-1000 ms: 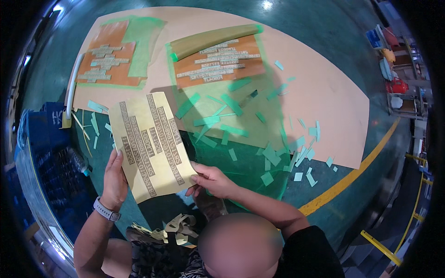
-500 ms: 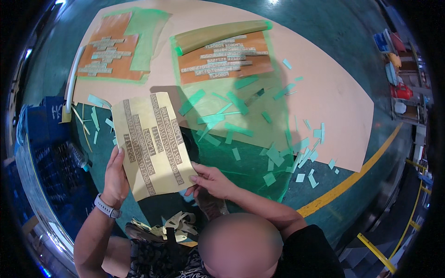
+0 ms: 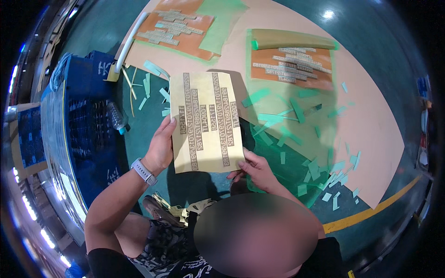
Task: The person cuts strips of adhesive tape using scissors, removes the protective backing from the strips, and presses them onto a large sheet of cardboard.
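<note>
Held up at frame centre: yellow stencil sheet (image 3: 207, 121), left hand (image 3: 160, 147) pinching its left edge, right hand (image 3: 256, 170) gripping the lower right corner. Inspection step, seemingly; next, probably laid flat beside orange sheets (image 3: 291, 66) above.

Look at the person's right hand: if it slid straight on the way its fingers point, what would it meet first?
The right hand pinches the lower right corner of the tan sheet, fingers pointing up and left. It would first run along that sheet; beyond it, probably the left hand at the opposite edge, though depth is unclear.
</note>
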The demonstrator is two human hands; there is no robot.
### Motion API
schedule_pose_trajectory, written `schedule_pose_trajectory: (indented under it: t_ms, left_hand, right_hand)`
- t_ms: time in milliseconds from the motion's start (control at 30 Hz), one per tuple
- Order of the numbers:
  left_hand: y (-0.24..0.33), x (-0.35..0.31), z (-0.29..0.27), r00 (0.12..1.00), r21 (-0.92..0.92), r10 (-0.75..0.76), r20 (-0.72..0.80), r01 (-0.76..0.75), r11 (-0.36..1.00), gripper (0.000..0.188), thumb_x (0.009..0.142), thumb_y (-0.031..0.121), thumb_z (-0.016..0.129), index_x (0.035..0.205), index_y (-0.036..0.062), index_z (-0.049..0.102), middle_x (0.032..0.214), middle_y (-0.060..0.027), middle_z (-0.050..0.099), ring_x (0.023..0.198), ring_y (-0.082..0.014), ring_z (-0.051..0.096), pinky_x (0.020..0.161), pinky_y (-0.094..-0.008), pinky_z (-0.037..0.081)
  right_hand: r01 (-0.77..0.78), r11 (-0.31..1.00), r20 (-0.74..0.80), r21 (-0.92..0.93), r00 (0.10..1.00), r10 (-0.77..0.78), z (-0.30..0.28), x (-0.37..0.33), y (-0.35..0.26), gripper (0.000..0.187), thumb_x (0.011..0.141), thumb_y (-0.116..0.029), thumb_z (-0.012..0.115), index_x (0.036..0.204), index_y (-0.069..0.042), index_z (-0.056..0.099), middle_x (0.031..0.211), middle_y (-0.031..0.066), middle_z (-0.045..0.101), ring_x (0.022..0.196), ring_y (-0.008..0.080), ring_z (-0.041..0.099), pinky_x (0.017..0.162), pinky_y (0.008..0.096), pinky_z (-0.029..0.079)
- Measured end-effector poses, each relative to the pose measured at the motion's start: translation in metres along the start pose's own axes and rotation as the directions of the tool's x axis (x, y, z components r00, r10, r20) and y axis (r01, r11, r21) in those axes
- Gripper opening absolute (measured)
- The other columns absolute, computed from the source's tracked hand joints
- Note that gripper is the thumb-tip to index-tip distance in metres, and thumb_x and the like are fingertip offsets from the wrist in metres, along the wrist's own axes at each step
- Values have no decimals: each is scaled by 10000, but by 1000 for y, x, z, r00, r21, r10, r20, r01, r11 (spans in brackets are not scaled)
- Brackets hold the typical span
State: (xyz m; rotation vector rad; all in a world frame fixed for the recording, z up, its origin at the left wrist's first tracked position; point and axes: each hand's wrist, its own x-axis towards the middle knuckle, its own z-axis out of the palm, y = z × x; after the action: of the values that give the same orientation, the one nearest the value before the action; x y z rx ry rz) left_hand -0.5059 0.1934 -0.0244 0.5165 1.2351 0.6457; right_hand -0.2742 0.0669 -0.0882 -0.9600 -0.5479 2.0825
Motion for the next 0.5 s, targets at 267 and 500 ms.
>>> schedule_pose_trajectory:
  t_ms: [267, 500]
  left_hand:
    - [-10, 14, -37, 993, 24, 32, -112, -30, 999, 294, 980, 219, 346, 1203, 47, 431, 1133, -84, 563, 1000, -177, 583, 861, -310, 479]
    - [-34, 22, -132, 918, 65, 163, -363, -149, 987, 303, 949, 214, 443, 1186, 25, 450, 1105, -112, 560, 1005, -179, 545, 846, -313, 453]
  right_hand:
    - [-42, 995, 87, -87, 995, 50, -1, 38, 0, 429, 939, -100, 427, 1352, -26, 340, 1055, 111, 591, 845, 181, 636, 644, 263, 522]
    - [-162, 964, 203, -212, 957, 206, 25, 125, 14, 385, 946, -76, 396, 1328, -30, 373, 1082, 109, 599, 877, 204, 645, 655, 282, 518]
